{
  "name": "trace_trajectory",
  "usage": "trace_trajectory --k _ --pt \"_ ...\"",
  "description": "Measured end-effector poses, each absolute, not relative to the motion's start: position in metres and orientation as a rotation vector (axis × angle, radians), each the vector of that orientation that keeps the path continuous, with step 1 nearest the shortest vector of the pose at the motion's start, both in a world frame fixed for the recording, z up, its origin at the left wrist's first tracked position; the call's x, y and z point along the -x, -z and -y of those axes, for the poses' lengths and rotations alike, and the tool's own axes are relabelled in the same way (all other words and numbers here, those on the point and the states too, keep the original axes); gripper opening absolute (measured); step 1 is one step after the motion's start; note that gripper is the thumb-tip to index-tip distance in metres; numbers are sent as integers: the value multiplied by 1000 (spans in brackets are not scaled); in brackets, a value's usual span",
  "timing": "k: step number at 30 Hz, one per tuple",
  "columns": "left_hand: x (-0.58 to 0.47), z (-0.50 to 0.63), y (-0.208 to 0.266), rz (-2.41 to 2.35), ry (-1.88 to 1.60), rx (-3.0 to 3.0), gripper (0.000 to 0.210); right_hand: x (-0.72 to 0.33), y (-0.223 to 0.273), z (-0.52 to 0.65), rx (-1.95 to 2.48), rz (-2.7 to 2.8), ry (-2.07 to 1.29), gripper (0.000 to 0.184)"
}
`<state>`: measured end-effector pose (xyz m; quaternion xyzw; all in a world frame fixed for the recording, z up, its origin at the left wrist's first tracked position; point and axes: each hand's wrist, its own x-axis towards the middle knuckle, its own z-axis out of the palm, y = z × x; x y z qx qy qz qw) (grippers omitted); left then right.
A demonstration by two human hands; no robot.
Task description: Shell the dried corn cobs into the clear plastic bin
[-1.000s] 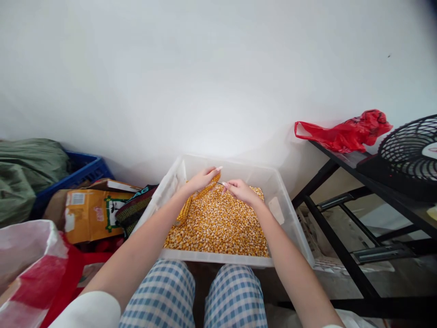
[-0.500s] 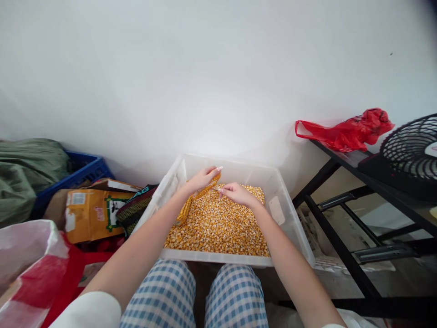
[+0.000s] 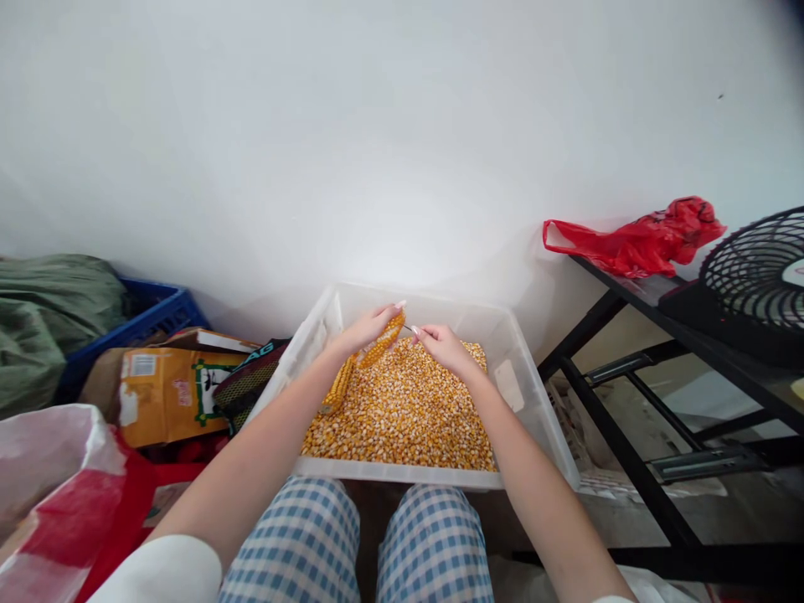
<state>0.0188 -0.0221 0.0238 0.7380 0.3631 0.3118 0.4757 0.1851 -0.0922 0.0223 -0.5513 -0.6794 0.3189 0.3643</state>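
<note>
Corn cob [image 3: 384, 338] clamped in left hand [image 3: 364, 329] above kernel-filled bin [image 3: 533, 402]; right hand [image 3: 443, 346] pinched on thin tool [image 3: 409, 328] at cob's tip.

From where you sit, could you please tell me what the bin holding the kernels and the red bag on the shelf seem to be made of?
The bin looks like translucent plastic with a smooth, milky finish: the kernels show faintly through its walls. The red bag looks like thin, glossy plastic film, crumpled and shiny.
</note>
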Motion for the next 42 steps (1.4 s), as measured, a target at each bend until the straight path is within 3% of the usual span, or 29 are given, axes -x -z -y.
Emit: trace_trajectory --k 14,19,25,36,42 --pt "-21 24 -23 -880 -793 -2132 46 -179 -19 94 1506 1942 -555 28" --pt "-22 24 -22 -870 -785 -2018 46 -183 -17 91 1414 1761 -943 32" --pt "-13 29 -33 -769 -537 -1974 46 -196 -22 94 1118 1689 -1441 34" --pt "-19 33 -30 -655 -358 -2265 39 -199 -26 98 1197 2037 -1495 37" --pt "-15 28 -32 -845 -600 -2061 44 -199 -26 94 1229 1836 -1431 36"
